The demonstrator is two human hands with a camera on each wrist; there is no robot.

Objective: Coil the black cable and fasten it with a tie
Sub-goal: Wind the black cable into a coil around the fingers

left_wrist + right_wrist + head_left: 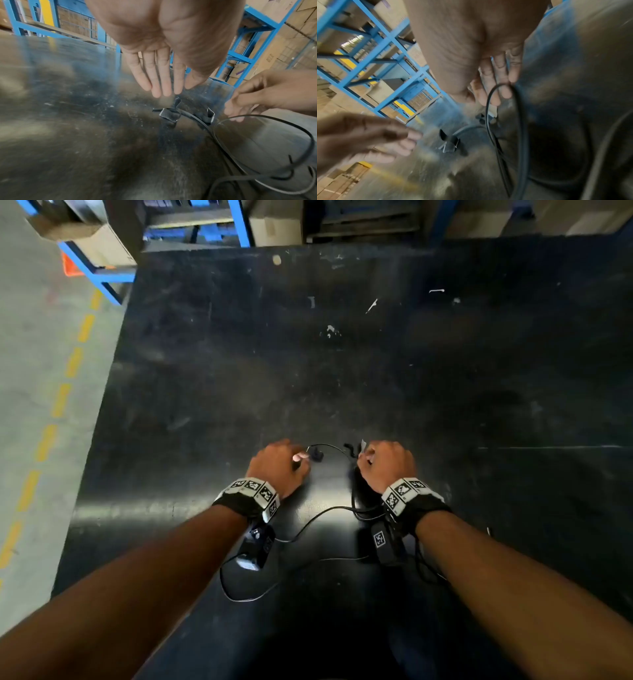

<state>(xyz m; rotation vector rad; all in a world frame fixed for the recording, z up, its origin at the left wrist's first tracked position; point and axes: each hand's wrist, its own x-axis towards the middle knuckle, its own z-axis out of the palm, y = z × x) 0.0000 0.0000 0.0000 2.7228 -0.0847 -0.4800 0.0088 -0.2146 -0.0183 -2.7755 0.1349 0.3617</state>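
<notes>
Black cable [310,522] on a scuffed black table [376,371]; blue shelving [247,56]; checkered black-and-white wristbands [253,491].

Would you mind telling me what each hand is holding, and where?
The left hand holds nothing. A loop of the black cable hangs over the right hand's fingers.

Counting two hands above one table [205,371]: one left hand [279,465], one right hand [385,463]. Showing one black cable [487,108], looping more than once under and behind the right hand, loops too tangled for counting. Lying just ahead of the fingertips, two short black ties: one left tie [317,455] by the left hand, one right tie [352,448] by the right hand. Wearing two marker bands, one per wrist [251,491] [406,493], and two small cameras, one under each [255,549] [383,542].
</notes>
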